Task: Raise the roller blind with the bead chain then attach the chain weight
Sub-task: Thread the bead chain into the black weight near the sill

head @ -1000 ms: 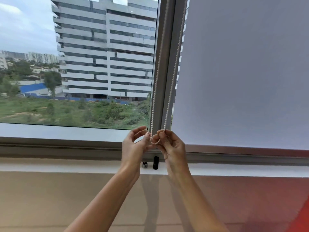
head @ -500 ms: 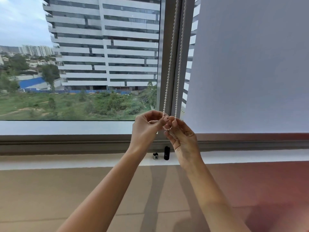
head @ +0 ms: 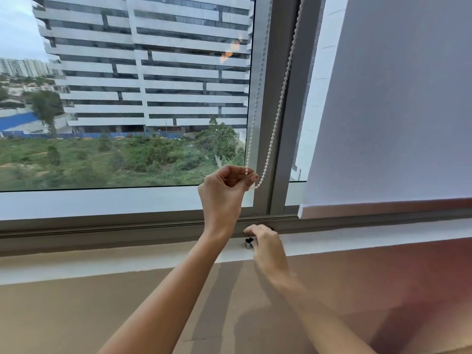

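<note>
A white bead chain hangs in a loop down the grey window post. My left hand is shut on the bottom of that loop, pinching it between thumb and fingers. The white roller blind covers the right pane, with its bottom bar just above the window frame. My right hand is down on the white sill, fingers curled over the black chain weight, which it mostly hides. A small black and silver piece shows by its thumb. Whether the fingers grip anything is hidden.
The white sill runs across below the grey window frame. Below it is a beige wall. The left pane looks out on a tall white building and green ground.
My right hand has let go of the chain and dropped to the sill over the weight pieces. My left hand still holds the loop. The camera has moved closer and tilted.
</note>
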{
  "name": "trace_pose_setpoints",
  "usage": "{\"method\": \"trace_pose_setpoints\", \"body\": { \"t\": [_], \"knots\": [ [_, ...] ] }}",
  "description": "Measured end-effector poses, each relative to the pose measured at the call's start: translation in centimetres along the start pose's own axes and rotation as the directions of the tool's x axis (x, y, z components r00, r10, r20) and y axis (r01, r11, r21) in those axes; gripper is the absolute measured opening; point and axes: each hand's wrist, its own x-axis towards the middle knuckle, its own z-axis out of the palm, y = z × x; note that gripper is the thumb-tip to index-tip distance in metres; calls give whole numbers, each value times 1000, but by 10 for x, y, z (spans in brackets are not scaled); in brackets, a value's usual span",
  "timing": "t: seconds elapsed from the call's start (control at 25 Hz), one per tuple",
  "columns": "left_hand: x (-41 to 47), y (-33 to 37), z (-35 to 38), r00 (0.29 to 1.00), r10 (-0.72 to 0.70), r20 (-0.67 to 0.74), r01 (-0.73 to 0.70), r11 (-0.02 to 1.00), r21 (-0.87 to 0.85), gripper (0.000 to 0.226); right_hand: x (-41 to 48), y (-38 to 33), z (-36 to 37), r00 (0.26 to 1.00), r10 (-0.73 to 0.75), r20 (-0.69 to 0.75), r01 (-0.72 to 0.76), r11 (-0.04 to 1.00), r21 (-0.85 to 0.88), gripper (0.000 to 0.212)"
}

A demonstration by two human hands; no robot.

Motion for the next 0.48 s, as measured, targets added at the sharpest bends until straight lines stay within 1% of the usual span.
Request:
{"method": "trace_pose_setpoints", "body": {
  "t": [0.08,0.2,0.28,0.32,0.36,0.44,0.48],
  "knots": [
    [5,-5,-3,1000,-5,15,5,1000,-18,13,7,4,9,994,-4,108,16,993,-114,53],
    [9,-10,-6,1000,-11,23,12,998,-54,14,15,4,20,972,-31,233,102,949,-300,41],
    [16,-14,-9,999,-25,23,26,997,-66,15,19,6,24,955,-29,295,145,914,-380,34],
    [19,-16,-11,998,-51,35,54,994,-96,17,21,8,26,950,-31,311,160,904,-398,31],
    [22,-17,-13,994,-95,58,104,982,-160,19,22,10,28,948,-38,317,173,897,-408,28],
    [24,-19,-14,974,-187,125,219,920,-324,20,22,12,28,950,-85,301,205,897,-393,25],
    [25,-20,-13,970,-205,132,240,900,-363,20,21,13,27,951,-127,282,231,898,-375,26]
  ]
}}
